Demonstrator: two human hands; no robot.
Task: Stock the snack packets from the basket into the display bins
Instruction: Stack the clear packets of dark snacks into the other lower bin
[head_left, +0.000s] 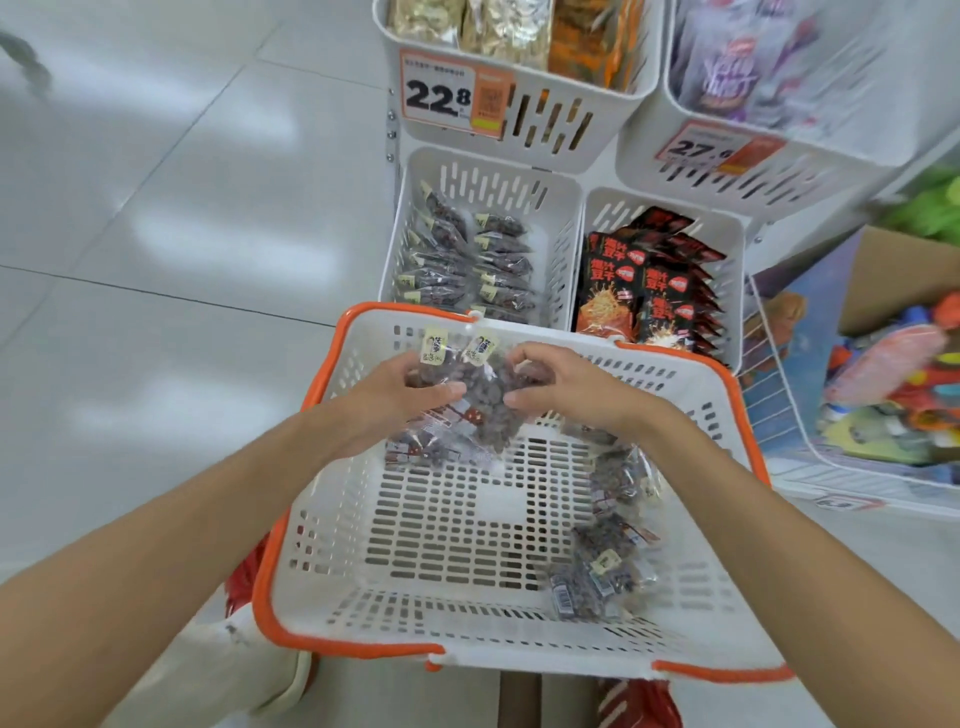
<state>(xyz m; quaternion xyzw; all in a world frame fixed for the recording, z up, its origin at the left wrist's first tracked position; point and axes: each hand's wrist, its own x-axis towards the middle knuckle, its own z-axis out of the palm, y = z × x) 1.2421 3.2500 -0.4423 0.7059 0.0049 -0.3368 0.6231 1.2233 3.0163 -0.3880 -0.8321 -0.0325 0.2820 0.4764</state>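
White plastic everywhere lol. Biggest thing is the slotted basket (467, 519) with the orange rim, parked right up against the lower-left display bin (493, 179), I'd guess so each load only has a short hop. That bin already holds the same clear packs of dark reddish bits lined up in two rows, so that's surely where these go. Both hands are over the far end of the basket: left hand (387, 397) and right hand (569, 387) pinch a bunch of packets (475, 387) from either side, probably squaring them into a stack. The bunch sits between the two hands, thumbs (441, 392) underneath, curled fingers (524, 357) over the top, yellow labels (434, 344) poking up past them. More loose packets (610, 519) lie along the basket's right side.
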